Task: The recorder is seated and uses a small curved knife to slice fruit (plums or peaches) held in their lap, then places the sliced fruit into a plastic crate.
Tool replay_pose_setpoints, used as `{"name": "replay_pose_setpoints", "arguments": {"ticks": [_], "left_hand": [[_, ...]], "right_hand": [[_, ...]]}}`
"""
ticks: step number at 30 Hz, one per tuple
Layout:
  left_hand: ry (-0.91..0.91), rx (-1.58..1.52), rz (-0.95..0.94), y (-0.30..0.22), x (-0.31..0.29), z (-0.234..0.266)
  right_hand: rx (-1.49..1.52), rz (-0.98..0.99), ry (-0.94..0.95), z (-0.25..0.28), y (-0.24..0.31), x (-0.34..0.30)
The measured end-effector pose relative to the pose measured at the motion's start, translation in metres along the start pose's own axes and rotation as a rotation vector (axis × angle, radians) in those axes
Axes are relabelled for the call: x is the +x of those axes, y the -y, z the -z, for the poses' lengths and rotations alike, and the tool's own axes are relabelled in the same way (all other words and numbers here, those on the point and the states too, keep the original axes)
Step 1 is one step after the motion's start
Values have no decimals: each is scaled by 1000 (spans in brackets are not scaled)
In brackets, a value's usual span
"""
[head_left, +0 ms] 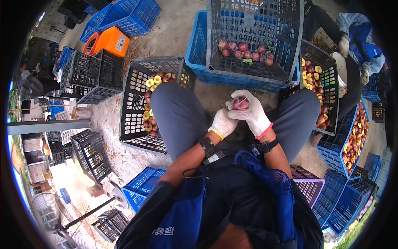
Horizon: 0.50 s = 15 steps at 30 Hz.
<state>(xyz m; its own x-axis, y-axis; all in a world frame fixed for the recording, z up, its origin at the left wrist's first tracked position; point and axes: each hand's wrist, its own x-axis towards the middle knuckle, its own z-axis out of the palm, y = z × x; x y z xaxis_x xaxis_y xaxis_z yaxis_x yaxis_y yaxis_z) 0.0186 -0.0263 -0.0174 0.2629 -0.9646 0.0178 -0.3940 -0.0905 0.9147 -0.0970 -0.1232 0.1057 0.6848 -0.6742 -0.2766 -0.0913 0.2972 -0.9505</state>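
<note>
Between my knees, both hands in white knitted gloves are together around a dark red plum [240,103]. My right hand [255,114], with a red cuff, curls its fingers and thumb around the fruit. My left hand [223,123], with a yellow cuff, is closed against the plum's left side; its fingers are partly hidden. A thin pale line crosses the plum's face, and I cannot tell whether it is a cut or a blade. Ahead, several whole plums [247,54] and some green leaves lie in a tilted black crate [255,25].
The black crate rests on a blue crate [199,45]. Cut plum halves fill parts of a black crate [134,97] by my left knee and another [329,66] at my right. A gloved co-worker [358,45] sits at far right. A fan [47,211] stands lower left.
</note>
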Motion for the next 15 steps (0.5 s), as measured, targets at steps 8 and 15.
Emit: {"name": "replay_pose_setpoints", "arguments": {"ticks": [8,15], "left_hand": [[-80,27,-185,-23,-9,13],[-107,-338,41,-6,-11,0]], "right_hand": [[-180,96,63,-8,8,-13],[-250,104,88,-10,30,-26]]}}
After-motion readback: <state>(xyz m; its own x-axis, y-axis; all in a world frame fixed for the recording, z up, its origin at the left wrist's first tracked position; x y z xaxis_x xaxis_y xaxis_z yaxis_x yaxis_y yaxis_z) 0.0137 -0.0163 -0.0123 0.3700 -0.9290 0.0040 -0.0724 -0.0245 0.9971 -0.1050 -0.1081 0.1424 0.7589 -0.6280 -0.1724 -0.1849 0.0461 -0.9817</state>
